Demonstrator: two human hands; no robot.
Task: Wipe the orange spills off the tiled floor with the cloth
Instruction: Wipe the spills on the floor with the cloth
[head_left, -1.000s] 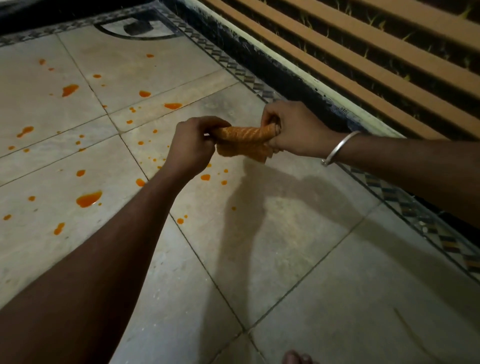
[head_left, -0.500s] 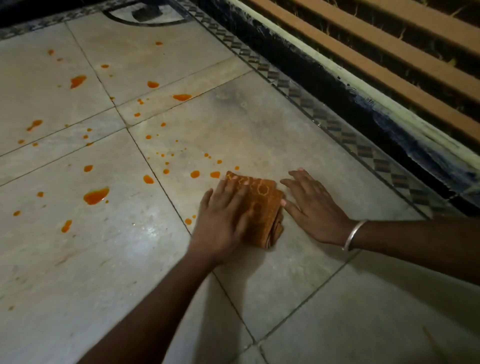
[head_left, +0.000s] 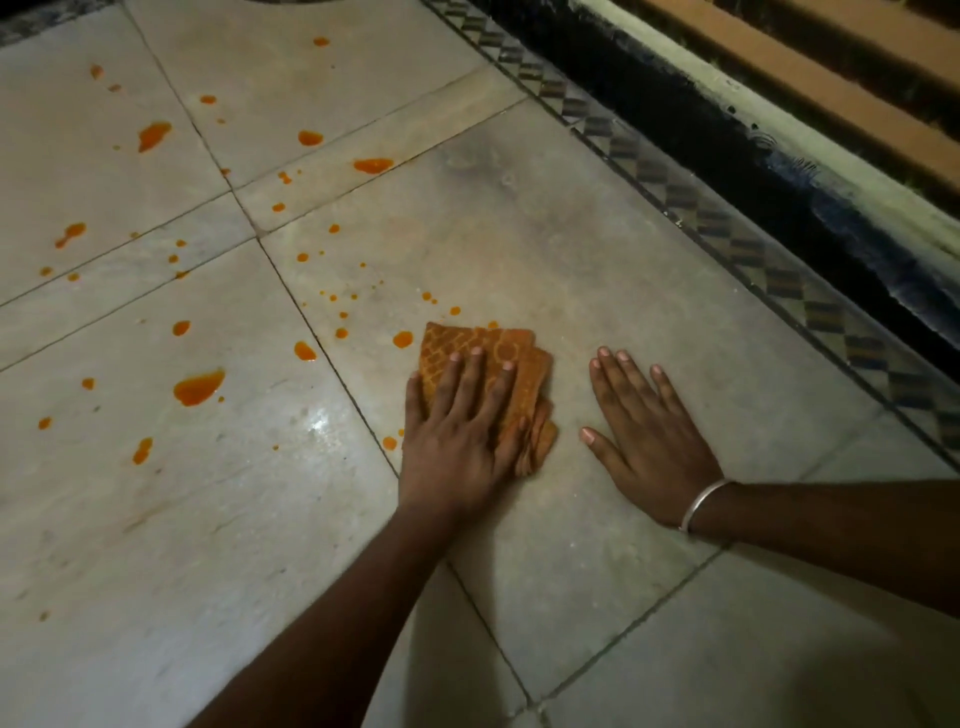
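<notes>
A folded orange patterned cloth (head_left: 511, 364) lies flat on the pale tiled floor (head_left: 571, 270). My left hand (head_left: 460, 431) presses on it with straight spread fingers. My right hand (head_left: 649, 431) rests flat on the bare tile to the right of the cloth, apart from it, a silver bangle on its wrist. Orange spills dot the floor to the left and ahead: a large blot (head_left: 198, 387), a drop just left of the cloth (head_left: 402, 339), and several more further out (head_left: 373, 165).
A checkered tile border (head_left: 727, 218) runs diagonally along the right, with a dark raised kerb (head_left: 779, 156) and brown slats beyond it. Tile continues toward me and to the left.
The cloth, held rolled in both hands above the floor a second ago, now lies flat under my left hand. My right hand has moved off to the right onto bare tile.
</notes>
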